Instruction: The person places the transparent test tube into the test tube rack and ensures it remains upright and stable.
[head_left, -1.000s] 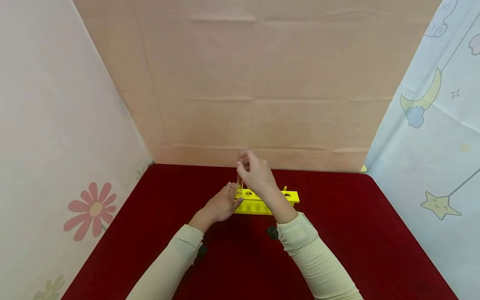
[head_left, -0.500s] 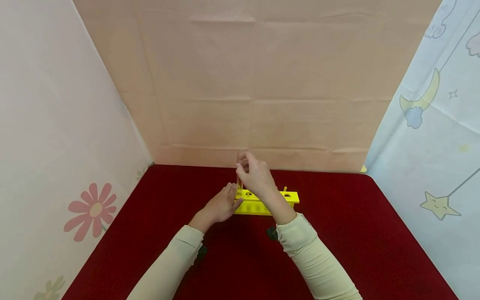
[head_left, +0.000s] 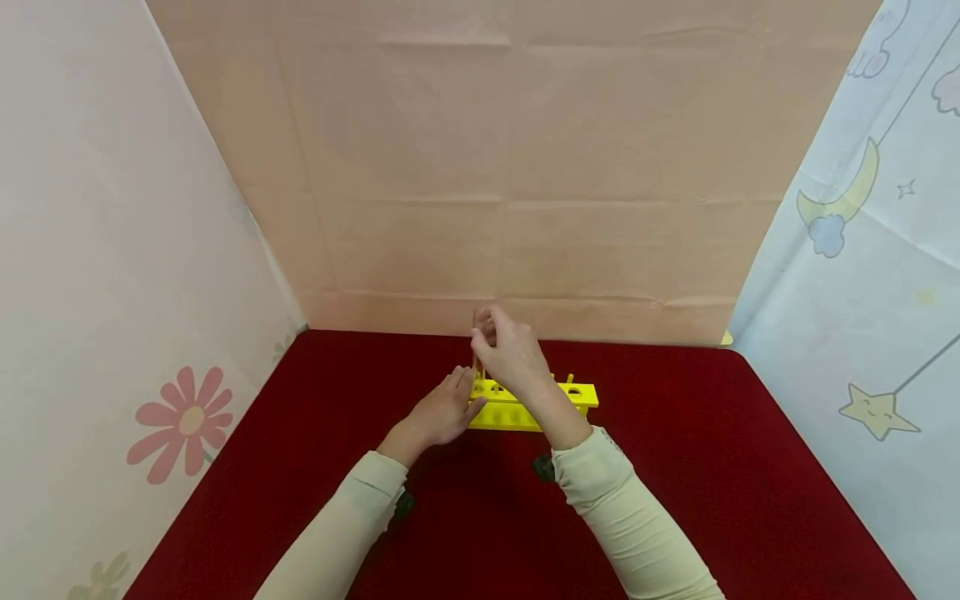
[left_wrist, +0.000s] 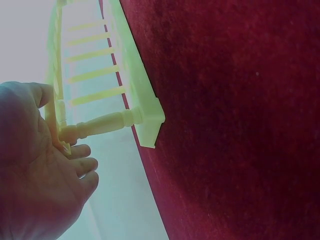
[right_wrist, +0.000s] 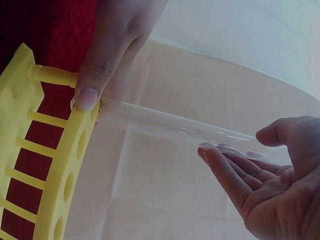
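A yellow test tube rack stands on the red cloth with a row of round holes along its top. My left hand grips the rack's left end, its thumb on the top plate and its other fingers at the far side. My right hand holds a clear test tube between thumb and fingers. The tube stands upright above the rack, its lower end at the end hole right beside the left thumb. In the left wrist view, the left palm lies against the end of the rack's top plate.
Short yellow pegs rise along the rack's far side. Red cloth covers the table. A tan backdrop stands behind it, with printed panels at the left and right.
My right hand has come down slightly with the test tube. My left hand stays in place on the rack.
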